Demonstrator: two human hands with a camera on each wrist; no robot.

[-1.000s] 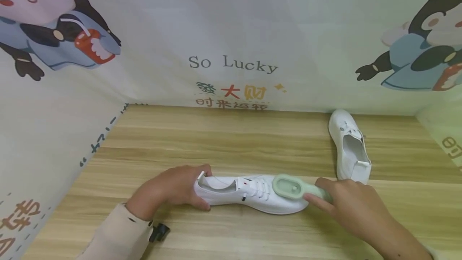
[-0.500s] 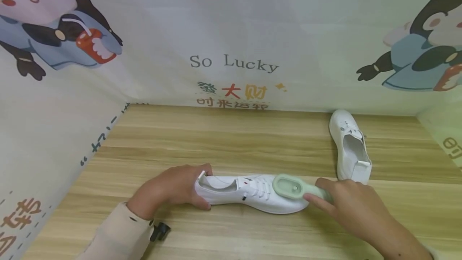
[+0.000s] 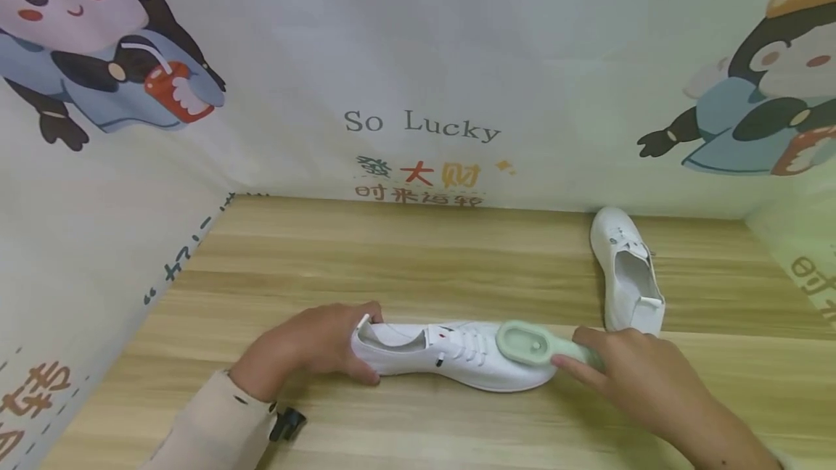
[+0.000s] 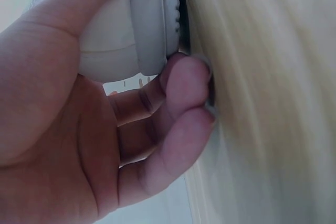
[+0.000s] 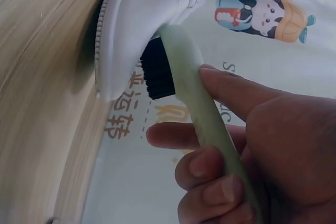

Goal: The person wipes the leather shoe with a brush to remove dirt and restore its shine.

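Brush [image 3: 538, 346] edged slightly toeward — against white shoe [image 3: 457, 354], handle [image 5: 206, 111] within right fingers [image 5: 199, 167].

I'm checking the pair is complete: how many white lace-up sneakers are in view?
2. One sneaker sits with its heel in the left hand and the pale green brush at its toe; the other sneaker stands farther back, beyond the right hand.

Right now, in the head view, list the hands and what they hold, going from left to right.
Left hand → white lace-up shoe with a low collar → pale green, oval-headed brush → right hand.
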